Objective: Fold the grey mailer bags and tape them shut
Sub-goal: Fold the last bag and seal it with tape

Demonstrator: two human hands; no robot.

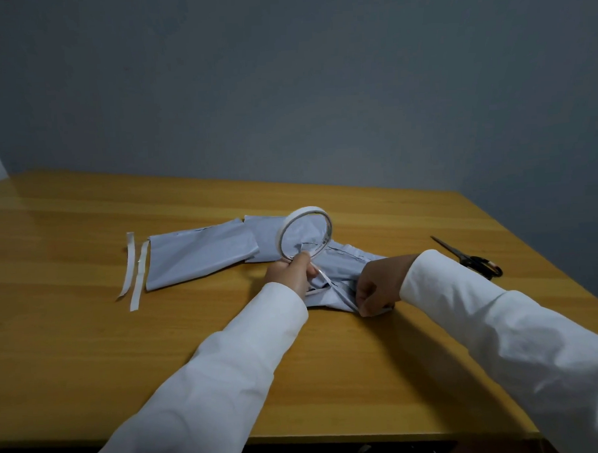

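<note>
Left hand (pixel 289 273) holds tape roll (pixel 305 233); right hand (pixel 375 286) apparently pinches its strip (pixel 331 284).

The mailer bags (pixel 203 254) lay mid-bench (pixel 90 355), two strips (pixel 132 264) to their left, the scissors (pixel 470 258) far right.

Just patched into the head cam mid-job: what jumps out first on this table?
The tape roll, held upright by the left hand at centre, with a strip pulled down to the right hand on a grey mailer bag. Two peeled white strips lie left; black scissors far right.
</note>
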